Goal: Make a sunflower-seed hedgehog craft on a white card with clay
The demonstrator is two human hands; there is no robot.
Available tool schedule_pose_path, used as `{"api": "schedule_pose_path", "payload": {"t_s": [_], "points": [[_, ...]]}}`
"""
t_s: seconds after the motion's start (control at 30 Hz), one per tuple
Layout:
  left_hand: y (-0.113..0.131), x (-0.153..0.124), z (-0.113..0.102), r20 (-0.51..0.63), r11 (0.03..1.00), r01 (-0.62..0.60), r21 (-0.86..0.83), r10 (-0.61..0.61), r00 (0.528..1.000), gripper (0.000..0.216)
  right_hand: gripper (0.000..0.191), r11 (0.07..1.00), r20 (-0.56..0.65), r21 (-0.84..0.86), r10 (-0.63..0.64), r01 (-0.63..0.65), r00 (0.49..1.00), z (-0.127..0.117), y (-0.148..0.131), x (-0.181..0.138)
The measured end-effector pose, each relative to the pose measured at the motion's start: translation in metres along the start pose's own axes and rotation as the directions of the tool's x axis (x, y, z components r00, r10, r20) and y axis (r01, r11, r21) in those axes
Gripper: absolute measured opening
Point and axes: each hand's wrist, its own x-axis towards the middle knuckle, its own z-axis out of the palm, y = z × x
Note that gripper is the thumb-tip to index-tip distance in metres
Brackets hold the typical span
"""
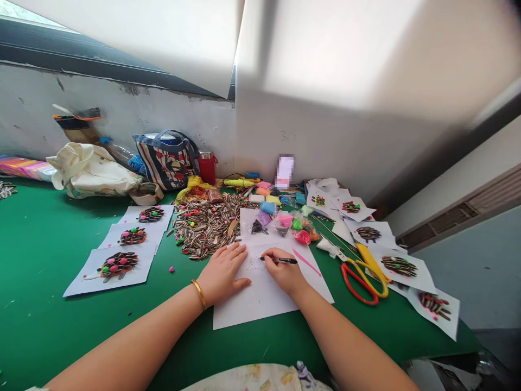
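Note:
A sheet of white paper (268, 298) lies on the green table in front of me, with a faint line drawing on its upper part. My left hand (226, 271) rests flat on the paper's left edge, fingers stretched out, a gold bangle at the wrist. In my right hand (285, 274) is a black pen (287, 260), its tip at the drawing. A thin pink strip (307, 262) lies on the paper to the right of that hand. Just beyond my left hand spreads a heap of striped sunflower seeds (207, 228) with small coloured balls among them.
Bagged coloured clay (285, 221) sits behind the paper. Red-and-yellow scissors (362, 279) lie at right. Seed-decorated hedgehog pictures (118, 266) line both sides. A striped bag (166, 160), white bag (93, 176), red bottle (207, 168) and blurred phone (285, 172) stand along the wall.

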Motion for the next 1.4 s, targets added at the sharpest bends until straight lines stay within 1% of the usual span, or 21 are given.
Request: {"api": "schedule_pose_path", "payload": {"t_s": [0.1, 0.23, 0.43, 0.67, 0.83, 0.93, 1.13, 1.4], "points": [[0.0005, 0.0005, -0.0007, 0.006, 1.0, 0.003, 0.001, -0.003, 1.0, 0.069, 0.02, 1.0, 0.006, -0.011, -0.012, 0.012, 1.0, 0.0001, -0.0002, 0.0003], [0.0013, 0.0009, -0.0019, 0.012, 1.0, 0.007, 0.003, -0.007, 1.0, 0.069, 0.019, 1.0, -0.004, -0.014, 0.003, -0.003, 1.0, -0.0002, -0.0002, 0.0003], [0.0012, 0.0002, -0.0015, 0.019, 1.0, 0.006, 0.014, -0.007, 1.0, 0.069, 0.019, 1.0, -0.028, 0.026, 0.009, -0.008, 1.0, -0.0006, 0.0013, -0.0002], [0.0002, -0.0004, -0.0007, 0.0, 1.0, -0.004, -0.007, 0.004, 1.0, 0.068, 0.021, 1.0, 0.008, 0.018, 0.003, -0.003, 1.0, 0.0001, 0.0007, 0.001], [0.0005, -0.0004, -0.0006, -0.011, 1.0, -0.003, -0.022, 0.003, 1.0, 0.068, 0.02, 1.0, -0.008, 0.021, 0.013, -0.013, 1.0, -0.001, 0.0005, 0.0006], [0.0011, -0.0001, -0.0014, 0.002, 1.0, 0.003, -0.014, -0.003, 1.0, 0.068, 0.019, 0.999, -0.021, 0.037, 0.011, -0.01, 1.0, -0.002, -0.002, -0.0015], [0.0019, -0.0002, -0.0028, 0.018, 1.0, 0.009, 0.016, -0.01, 1.0, 0.069, 0.018, 0.999, 0.028, 0.036, -0.024, 0.023, 0.999, 0.0006, -0.0055, -0.0049], [0.0022, 0.0003, -0.0029, 0.005, 1.0, 0.005, -0.009, -0.005, 1.0, 0.069, 0.019, 0.999, 0.04, -0.009, -0.032, 0.032, 0.999, 0.0016, -0.0056, -0.0046]]}}
